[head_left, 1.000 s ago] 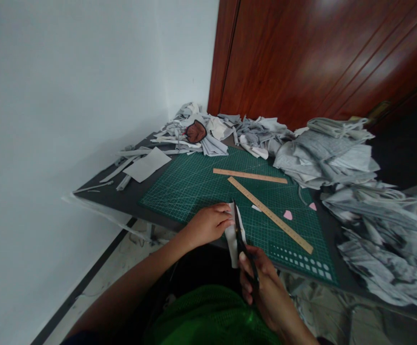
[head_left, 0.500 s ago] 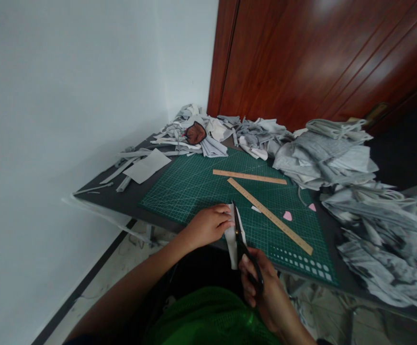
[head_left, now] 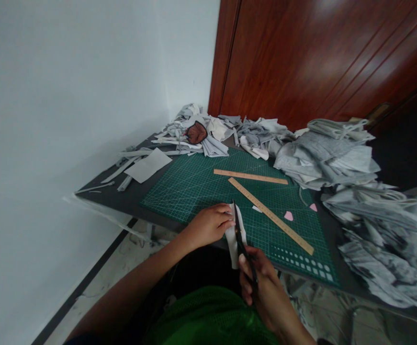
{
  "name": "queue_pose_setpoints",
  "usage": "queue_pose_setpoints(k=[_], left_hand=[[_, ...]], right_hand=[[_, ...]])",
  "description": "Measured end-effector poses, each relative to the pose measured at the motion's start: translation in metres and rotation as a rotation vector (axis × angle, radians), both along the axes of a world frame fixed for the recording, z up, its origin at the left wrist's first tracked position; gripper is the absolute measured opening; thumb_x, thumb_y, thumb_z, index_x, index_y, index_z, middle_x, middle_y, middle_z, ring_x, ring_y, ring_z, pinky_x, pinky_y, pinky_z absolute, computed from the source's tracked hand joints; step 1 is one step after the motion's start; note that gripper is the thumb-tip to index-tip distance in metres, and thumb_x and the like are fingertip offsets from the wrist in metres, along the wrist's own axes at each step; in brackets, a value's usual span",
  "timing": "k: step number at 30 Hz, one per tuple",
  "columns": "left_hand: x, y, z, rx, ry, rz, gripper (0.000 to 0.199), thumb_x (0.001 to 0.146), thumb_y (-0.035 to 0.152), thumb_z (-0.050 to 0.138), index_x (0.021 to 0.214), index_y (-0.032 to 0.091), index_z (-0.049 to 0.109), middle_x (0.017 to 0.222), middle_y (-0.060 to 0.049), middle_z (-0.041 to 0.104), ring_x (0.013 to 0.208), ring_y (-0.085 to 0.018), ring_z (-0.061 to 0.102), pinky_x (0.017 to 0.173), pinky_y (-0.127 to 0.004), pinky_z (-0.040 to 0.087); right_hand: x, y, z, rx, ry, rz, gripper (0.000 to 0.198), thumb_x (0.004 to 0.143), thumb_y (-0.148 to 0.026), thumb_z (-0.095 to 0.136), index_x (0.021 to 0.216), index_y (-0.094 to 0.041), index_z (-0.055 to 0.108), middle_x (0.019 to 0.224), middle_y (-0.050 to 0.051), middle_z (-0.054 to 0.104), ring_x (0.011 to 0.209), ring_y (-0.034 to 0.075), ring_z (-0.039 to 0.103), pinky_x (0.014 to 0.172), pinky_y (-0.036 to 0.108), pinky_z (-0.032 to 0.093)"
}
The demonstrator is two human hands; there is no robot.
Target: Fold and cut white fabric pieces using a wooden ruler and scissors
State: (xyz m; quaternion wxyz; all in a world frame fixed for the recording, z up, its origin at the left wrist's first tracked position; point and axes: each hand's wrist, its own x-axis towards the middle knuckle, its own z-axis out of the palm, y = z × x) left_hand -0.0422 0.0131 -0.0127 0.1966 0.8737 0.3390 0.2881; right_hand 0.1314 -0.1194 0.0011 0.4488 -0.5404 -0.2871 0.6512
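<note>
A pale strip of fabric (head_left: 231,243) lies over the front edge of the green cutting mat (head_left: 179,187), its lower end hanging past the table. My left hand (head_left: 211,224) pinches the strip near its upper end. In my right hand (head_left: 260,275) are black-handled scissors (head_left: 239,238), fingers wrapped round the handles, blades pointing away from me along the fabric. The blades look closed or nearly so, with cloth on both sides. To the right of the blades lies a wooden ruler (head_left: 271,215); a small white scrap (head_left: 257,209) is beside it.
Another wooden ruler (head_left: 250,176) lies farther back. Pink pieces (head_left: 288,216) rest on the mat's right side. Heaps of grey fabric (head_left: 326,158) cover the table's right and back, with a brown dark-edged piece (head_left: 196,132). A white sheet (head_left: 148,165) lies left. A wall stands left, a wooden door (head_left: 301,62) behind.
The scissors' handles have come closer together in my right hand, and the blades have closed on the fabric. My left hand keeps its place on the strip.
</note>
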Motion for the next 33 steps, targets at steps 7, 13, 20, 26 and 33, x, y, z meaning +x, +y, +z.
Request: queue_pose_setpoints(k=[7,13,20,26,33], left_hand=[[0.001,0.001,0.003,0.011,0.031,0.016,0.014,0.097,0.025,0.063,0.106,0.019,0.071,0.118,-0.008,0.069,0.116,-0.024,0.064,0.103,-0.037,0.05],[0.001,0.006,0.01,0.033,0.097,0.017,0.042,0.081,0.04,0.083,0.113,0.018,0.067,0.122,-0.009,0.066,0.121,-0.029,0.059,0.109,-0.043,0.045],[0.011,0.009,0.023,-0.01,0.285,0.116,0.031,0.081,0.04,0.084,0.096,0.019,0.067,0.111,-0.006,0.065,0.112,-0.028,0.059,0.096,-0.041,0.048],[0.03,0.048,0.033,0.014,0.397,0.161,0.026,0.083,0.035,0.081,0.101,0.022,0.068,0.115,-0.005,0.067,0.112,-0.029,0.058,0.093,-0.042,0.043],[0.046,0.144,0.037,-0.232,0.319,0.009,0.033,0.062,0.033,0.089,0.057,0.019,0.06,0.064,0.002,0.058,0.078,-0.021,0.058,0.074,-0.031,0.037]], right_hand=[[0.019,0.003,0.01,-0.044,0.034,-0.061,0.059,0.069,-0.057,0.088,0.105,-0.024,0.054,0.068,-0.011,0.052,0.042,0.004,0.037,0.033,0.015,0.031],[0.053,0.007,0.014,-0.074,-0.03,-0.074,0.058,0.069,-0.055,0.088,0.105,-0.024,0.056,0.071,-0.009,0.053,0.043,0.004,0.039,0.034,0.014,0.03],[0.101,0.007,0.011,-0.021,-0.213,0.038,0.062,0.077,-0.064,0.08,0.119,-0.027,0.053,0.063,-0.01,0.049,0.043,0.006,0.039,0.034,0.014,0.032],[0.123,0.016,-0.002,0.15,-0.32,0.067,0.067,0.077,-0.075,0.07,0.122,-0.029,0.052,0.07,-0.006,0.061,0.038,0.007,0.04,0.034,0.019,0.036],[0.171,0.061,-0.001,0.476,-1.046,0.034,0.035,0.088,-0.035,0.057,0.121,-0.024,0.061,0.103,0.01,0.078,0.095,0.028,0.077,0.079,0.035,0.063]])
